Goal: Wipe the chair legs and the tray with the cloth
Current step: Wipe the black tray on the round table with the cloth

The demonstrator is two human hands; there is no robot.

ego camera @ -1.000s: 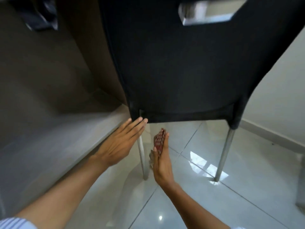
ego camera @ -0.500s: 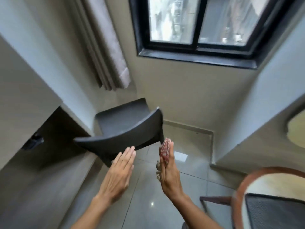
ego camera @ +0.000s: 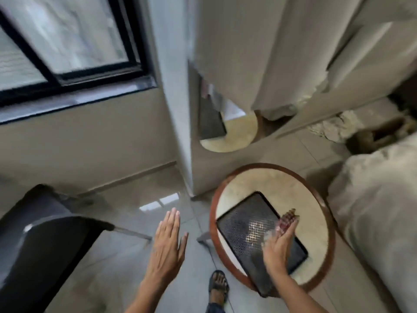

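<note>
A black textured tray [ego camera: 246,229] lies on a small round table [ego camera: 268,184] with a pale top and a brown rim. My right hand [ego camera: 278,246] hovers over the tray's right half, gripping a folded red patterned cloth [ego camera: 286,219]. My left hand [ego camera: 168,242] is flat and open above the floor tiles, between chair and table, holding nothing. The black chair [ego camera: 38,240] stands at the lower left, one thin metal chair leg [ego camera: 130,231] showing beyond its seat.
A pillar corner [ego camera: 173,109] rises behind the table. A black-framed window [ego camera: 67,53] is at the upper left. Pale curtains [ego camera: 282,53] hang at the upper right and a light sofa [ego camera: 379,211] sits right of the table. My sandalled foot [ego camera: 217,284] stands below the table.
The view has swung right from the chair to the round table. My right hand carried the cloth from beside the chair leg to above the tray. The left hand stayed open.
</note>
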